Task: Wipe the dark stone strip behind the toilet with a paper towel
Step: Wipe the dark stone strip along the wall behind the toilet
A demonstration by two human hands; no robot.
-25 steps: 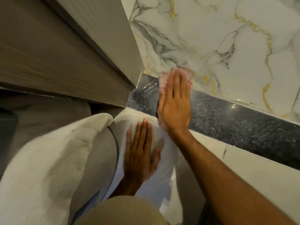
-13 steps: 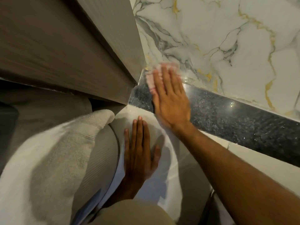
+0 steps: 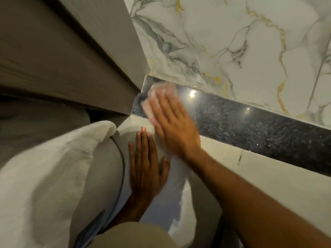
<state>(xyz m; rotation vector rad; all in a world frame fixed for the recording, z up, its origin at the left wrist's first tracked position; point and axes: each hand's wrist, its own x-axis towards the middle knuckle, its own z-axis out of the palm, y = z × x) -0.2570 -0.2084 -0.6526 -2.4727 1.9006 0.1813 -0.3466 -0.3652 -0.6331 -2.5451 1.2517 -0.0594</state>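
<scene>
Right hand (image 3: pixel 172 122) flat, pressing paper towel (image 3: pixel 154 99) (blurred) on dark stone strip (image 3: pixel 250 127), left hand (image 3: pixel 146 161) open, flat

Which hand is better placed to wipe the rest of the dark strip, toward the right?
The right hand: it already presses the paper towel flat on the dark stone strip. The left hand rests flat on the white surface below.

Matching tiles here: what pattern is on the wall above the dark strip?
White marble wall with grey and gold veining, seen in the head view.
</scene>
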